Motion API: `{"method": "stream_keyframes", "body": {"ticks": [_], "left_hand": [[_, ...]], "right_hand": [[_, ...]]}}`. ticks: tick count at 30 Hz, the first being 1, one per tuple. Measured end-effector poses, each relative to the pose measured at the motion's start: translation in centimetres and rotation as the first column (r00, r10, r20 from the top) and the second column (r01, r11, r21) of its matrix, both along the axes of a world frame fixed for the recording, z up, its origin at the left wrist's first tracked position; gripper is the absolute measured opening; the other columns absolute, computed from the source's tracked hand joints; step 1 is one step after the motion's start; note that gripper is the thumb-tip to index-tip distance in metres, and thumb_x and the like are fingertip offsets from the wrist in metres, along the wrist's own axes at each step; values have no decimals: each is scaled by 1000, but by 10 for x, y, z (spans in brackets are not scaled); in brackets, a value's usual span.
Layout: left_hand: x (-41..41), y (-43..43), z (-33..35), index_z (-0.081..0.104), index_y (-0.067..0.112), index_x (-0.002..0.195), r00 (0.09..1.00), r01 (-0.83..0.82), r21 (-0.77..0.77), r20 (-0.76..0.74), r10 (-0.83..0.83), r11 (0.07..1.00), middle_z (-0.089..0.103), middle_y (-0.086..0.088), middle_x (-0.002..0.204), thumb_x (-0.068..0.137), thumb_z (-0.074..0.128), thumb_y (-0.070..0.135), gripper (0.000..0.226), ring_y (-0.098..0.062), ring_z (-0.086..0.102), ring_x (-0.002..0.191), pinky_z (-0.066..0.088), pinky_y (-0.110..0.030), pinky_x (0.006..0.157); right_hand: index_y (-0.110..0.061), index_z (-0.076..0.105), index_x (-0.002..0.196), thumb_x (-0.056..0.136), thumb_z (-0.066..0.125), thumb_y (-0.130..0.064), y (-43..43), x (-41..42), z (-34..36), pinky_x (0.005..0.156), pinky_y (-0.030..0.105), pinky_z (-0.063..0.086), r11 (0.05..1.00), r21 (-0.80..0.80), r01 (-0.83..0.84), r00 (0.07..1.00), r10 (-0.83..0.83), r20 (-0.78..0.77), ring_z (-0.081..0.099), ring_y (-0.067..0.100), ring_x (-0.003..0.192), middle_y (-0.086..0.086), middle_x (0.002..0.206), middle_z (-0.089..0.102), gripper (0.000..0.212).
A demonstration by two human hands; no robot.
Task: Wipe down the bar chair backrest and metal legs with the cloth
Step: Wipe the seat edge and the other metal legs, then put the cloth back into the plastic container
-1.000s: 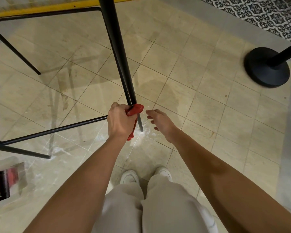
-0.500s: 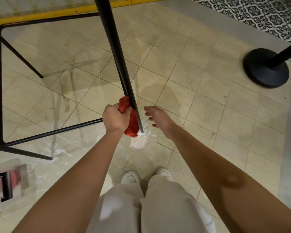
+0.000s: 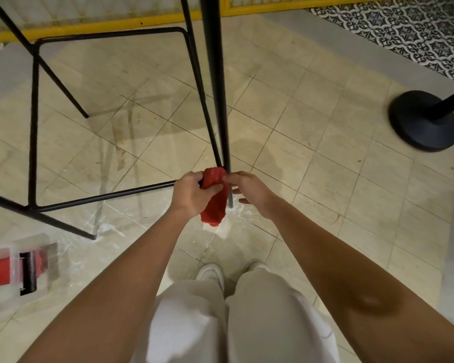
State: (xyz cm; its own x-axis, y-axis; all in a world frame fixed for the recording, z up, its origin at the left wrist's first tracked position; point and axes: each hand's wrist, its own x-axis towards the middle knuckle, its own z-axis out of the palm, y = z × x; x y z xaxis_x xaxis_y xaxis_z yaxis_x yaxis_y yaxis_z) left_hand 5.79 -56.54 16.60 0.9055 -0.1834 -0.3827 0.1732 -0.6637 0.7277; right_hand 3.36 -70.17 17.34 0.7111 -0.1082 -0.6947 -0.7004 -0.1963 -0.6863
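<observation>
Your left hand [image 3: 193, 193] has its fingers curled round the soft red cloth [image 3: 215, 205], which hangs toward 6 o'clock beside the foot of the black metal chair leg [image 3: 218, 100]. At its 3 o'clock your right hand [image 3: 249, 192] touches the cloth's top; whether it pinches, I cannot tell. The loose tail may drag on the smeared beige floor tiles [image 3: 325, 179] and carry dirt back to the leg.

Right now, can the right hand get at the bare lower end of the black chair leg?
Probably yes. The right hand sits just beside the chair leg, whose lower end shows bare beside the red cloth held by the left hand; nothing lies between.
</observation>
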Motion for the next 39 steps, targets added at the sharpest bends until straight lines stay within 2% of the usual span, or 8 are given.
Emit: {"method": "stream_keyframes", "body": {"ticks": [7,15,18,23,27,31,35,39], "left_hand": [[-6,63,31,60,19,106,971,-184,-376,-210,110,908,65,-2,100,87,65,20,20,-22,62,99,51,-34,89],[-12,156,84,47,9,120,928,-354,-550,-307,210,756,63,-8,107,93,56,18,30,-17,65,90,54,-28,74],[-15,197,93,45,12,120,907,-409,-584,-344,242,701,62,-9,111,90,60,9,33,-21,65,95,54,-32,78],[-26,254,106,55,16,116,923,-371,-607,-326,206,703,67,-3,102,90,54,1,31,-18,65,94,52,-26,75],[-34,285,109,64,20,114,917,-374,-628,-363,167,682,69,-5,106,88,59,27,28,-19,64,99,50,-29,81],[-38,306,106,62,16,118,906,-409,-610,-363,219,679,71,-2,100,88,54,44,42,-13,69,86,52,-21,67],[-48,330,93,66,12,111,813,-582,-574,-409,414,576,72,-7,105,88,56,45,40,-32,62,110,44,-45,98],[-58,349,85,64,14,106,686,-710,-573,-430,588,409,72,-10,103,88,57,43,35,-24,67,100,51,-38,93]], "right_hand": [[-13,63,116,87,57,-44,50,1,33,89,31,42,975,72,-209,977,205,64,58,17,106,3,113,66,43],[-11,66,107,87,61,-40,136,11,81,84,26,50,963,-46,-267,930,270,248,63,18,99,3,105,69,36],[-11,64,110,85,64,-39,175,16,89,94,36,49,940,-86,-330,897,341,283,62,21,102,5,106,69,38],[-16,55,122,91,60,-26,231,18,102,85,21,45,882,-48,-469,826,457,329,56,13,104,-2,112,61,33],[-21,50,123,91,58,-32,264,24,103,98,37,46,792,-124,-597,733,602,317,56,17,110,0,118,60,35],[-27,49,119,90,59,-36,287,32,102,94,43,50,706,-122,-697,653,696,299,62,20,103,5,112,64,32],[-31,46,122,83,67,-40,318,33,98,90,42,53,601,-84,-795,556,777,294,65,19,99,3,111,66,45],[-25,36,121,71,81,-32,341,38,86,85,34,54,558,-40,-829,538,814,217,63,18,100,6,115,62,68]]}}
